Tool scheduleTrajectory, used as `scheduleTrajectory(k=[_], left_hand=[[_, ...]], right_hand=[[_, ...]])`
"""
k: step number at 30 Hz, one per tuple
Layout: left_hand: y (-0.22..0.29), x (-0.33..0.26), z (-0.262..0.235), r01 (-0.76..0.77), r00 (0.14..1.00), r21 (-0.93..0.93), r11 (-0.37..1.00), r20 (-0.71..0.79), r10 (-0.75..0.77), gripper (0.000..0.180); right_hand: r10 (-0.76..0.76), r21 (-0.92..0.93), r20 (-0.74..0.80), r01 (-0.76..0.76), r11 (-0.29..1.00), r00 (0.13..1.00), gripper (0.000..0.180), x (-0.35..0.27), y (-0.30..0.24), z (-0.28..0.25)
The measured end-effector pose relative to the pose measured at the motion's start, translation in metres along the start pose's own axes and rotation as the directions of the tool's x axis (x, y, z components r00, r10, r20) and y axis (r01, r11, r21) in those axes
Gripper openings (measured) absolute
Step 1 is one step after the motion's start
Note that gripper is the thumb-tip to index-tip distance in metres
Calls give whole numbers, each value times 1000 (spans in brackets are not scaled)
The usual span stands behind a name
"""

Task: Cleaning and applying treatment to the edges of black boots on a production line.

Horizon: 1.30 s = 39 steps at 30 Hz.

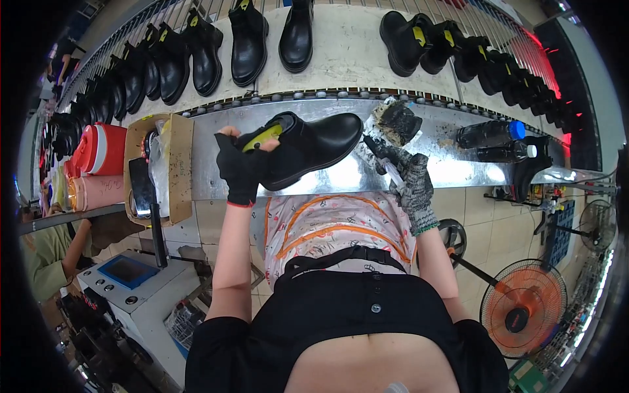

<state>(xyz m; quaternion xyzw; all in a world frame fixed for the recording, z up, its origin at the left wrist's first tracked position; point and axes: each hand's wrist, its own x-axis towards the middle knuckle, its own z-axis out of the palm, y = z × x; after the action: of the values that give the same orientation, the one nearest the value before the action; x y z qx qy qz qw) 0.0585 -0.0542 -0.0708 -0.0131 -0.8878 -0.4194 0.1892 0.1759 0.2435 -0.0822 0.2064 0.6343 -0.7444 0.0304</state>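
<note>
A black ankle boot (pixel 321 141) with a yellow-green inside lies on its side above the metal bench, its toe pointing right. My left hand (pixel 239 167), in a black glove with bare fingertips, grips it around the heel and opening. My right hand (pixel 414 187) wears a grey knitted glove. Its fingers are closed around a slim tool with a pale handle (pixel 393 171) and a dark end, whose exact kind I cannot make out. That dark end is close to the boot's toe. Just beyond it sits a black-stained, crumbly block (pixel 398 123) on the bench.
Rows of black boots (pixel 249 42) stand on the pale conveyor (pixel 341 49) beyond the metal bench (pixel 209 144). At left are a cardboard box (pixel 177 170) and a red jug (pixel 101 150). Two bottles (pixel 485 134) lie to the right. A fan (pixel 523 308) stands at lower right.
</note>
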Motion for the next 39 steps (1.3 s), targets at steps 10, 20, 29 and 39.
scheduleTrajectory(k=[10,20,29,39], left_hand=[[36,-43,-17,175,958,-160,972,255,-130,77],[32,-71,-9,603,688,-283,746,657,-307,71],[46,-73,-4,767,572,-369,525,764,-299,70],[60,-75,9,786,568,-435,440,790,-233,68]], right_hand=[[-225,-368,48,227,902,973,24,-3,-12,11],[-133,-446,203,212,870,970,33,-29,-33,14],[-114,-449,266,228,864,957,45,-47,-30,3],[-116,-539,275,253,803,954,27,-67,-55,-10]])
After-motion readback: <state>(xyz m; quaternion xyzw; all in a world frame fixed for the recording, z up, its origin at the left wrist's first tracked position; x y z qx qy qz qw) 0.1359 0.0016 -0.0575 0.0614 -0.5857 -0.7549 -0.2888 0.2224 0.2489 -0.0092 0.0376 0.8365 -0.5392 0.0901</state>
